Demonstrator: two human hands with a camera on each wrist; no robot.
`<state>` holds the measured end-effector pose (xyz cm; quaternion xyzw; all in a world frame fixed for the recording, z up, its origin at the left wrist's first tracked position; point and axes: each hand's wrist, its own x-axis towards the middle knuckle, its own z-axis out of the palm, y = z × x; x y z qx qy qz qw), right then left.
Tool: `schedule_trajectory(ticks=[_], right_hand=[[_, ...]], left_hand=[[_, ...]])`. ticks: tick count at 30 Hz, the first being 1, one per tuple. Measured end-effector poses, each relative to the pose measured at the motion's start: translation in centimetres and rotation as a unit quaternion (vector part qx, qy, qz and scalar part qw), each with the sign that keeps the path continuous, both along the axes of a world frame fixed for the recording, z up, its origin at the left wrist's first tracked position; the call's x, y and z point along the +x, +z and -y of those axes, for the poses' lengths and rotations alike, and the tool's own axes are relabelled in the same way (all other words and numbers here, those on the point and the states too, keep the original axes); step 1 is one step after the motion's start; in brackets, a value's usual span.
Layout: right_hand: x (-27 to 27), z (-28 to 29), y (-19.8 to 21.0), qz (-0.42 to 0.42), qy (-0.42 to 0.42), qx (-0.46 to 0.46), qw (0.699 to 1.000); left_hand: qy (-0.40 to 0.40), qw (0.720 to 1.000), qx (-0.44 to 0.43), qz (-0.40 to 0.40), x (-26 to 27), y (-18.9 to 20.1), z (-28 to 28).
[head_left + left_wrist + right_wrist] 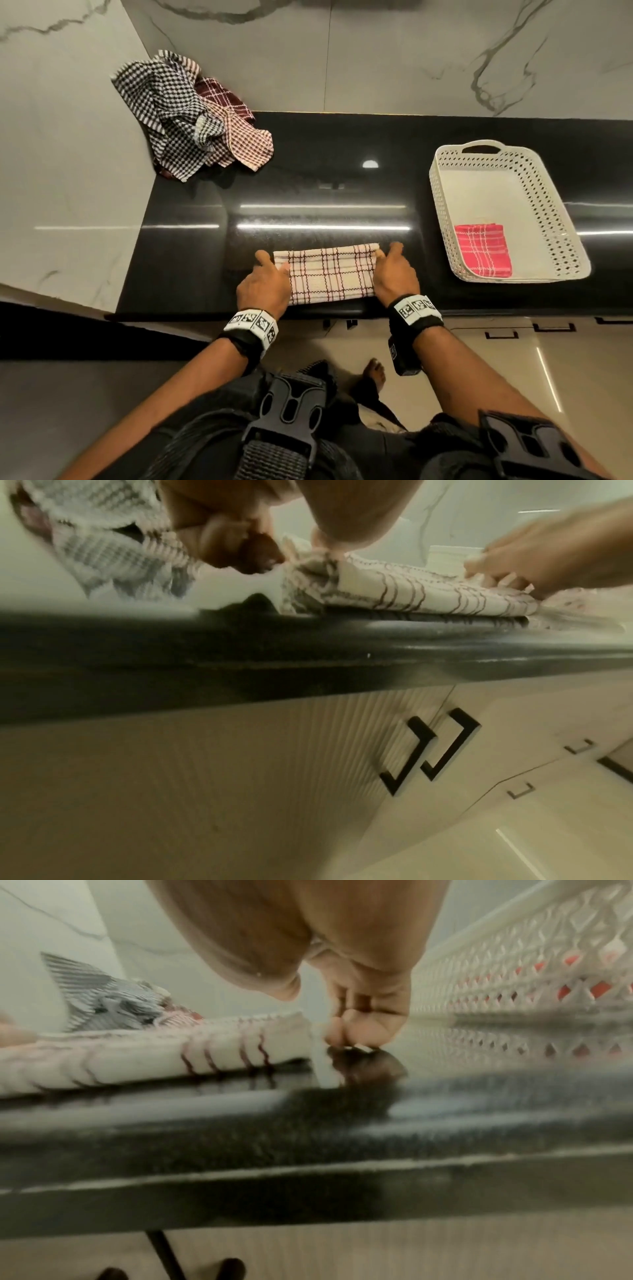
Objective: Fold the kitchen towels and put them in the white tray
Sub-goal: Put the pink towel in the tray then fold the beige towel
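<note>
A cream plaid towel (330,274), folded into a band, lies at the front middle of the black counter (308,192). My left hand (265,281) is at its left end; in the left wrist view the thumb and curled fingers (240,547) pinch the bunched end of the towel (411,591). My right hand (394,274) is at the right end. In the right wrist view its curled fingertips (356,1035) touch the counter just beside the towel (171,1053), thumb above the corner, holding nothing. The white tray (555,219) at the right holds a folded red towel (483,250).
A heap of unfolded checked towels (185,113) sits at the counter's back left corner against the marble wall. The tray's perforated wall (534,969) stands close to the right of my right hand. Cabinet doors with black handles (431,748) are below the counter edge.
</note>
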<state>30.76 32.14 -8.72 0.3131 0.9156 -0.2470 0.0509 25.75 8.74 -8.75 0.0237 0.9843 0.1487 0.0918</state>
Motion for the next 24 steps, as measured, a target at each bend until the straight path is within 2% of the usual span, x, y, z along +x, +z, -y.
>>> schedule_trajectory(ticks=[2, 4, 6, 7, 8, 11, 18, 21, 22, 24], right_hand=[[0.9, 0.6, 0.6, -0.067, 0.05, 0.061, 0.995], [1.4, 2.3, 1.2, -0.089, 0.167, 0.084, 0.978], [1.4, 4.3, 1.1, -0.021, 0.288, 0.058, 0.956], [1.2, 4.9, 0.5, 0.024, 0.33, 0.051, 0.942], [0.8, 4.9, -0.3, 0.06, 0.355, 0.048, 0.932], [0.3, 2.6, -2.3, 0.116, 0.38, 0.088, 0.914], [0.4, -3.7, -1.9, 0.169, 0.33, 0.088, 0.924], [0.0, -3.4, 0.0, 0.115, 0.334, 0.093, 0.931], [-0.2, -2.9, 0.5, 0.081, 0.351, 0.088, 0.929], [-0.5, -1.9, 0.7, 0.044, 0.388, 0.069, 0.918]], left_hand=[[-0.058, 0.993, 0.002, -0.099, 0.7, 0.2, 0.3], [-0.165, 0.971, 0.03, -0.17, 1.3, -0.1, -0.4], [-0.294, 0.943, 0.009, -0.158, 1.6, -1.2, -1.7], [-0.333, 0.933, -0.021, -0.136, 1.6, -2.1, -2.1], [-0.341, 0.932, -0.048, -0.11, 1.6, -2.8, -2.2], [-0.274, 0.957, -0.084, -0.048, 1.6, -4.0, -1.2], [-0.241, 0.964, -0.099, -0.056, 2.0, -3.9, 0.2], [-0.256, 0.96, -0.075, -0.082, 2.3, -2.9, -0.3], [-0.282, 0.952, -0.057, -0.106, 2.7, -2.5, -0.7], [-0.375, 0.917, -0.017, -0.131, 3.9, -2.5, -1.5]])
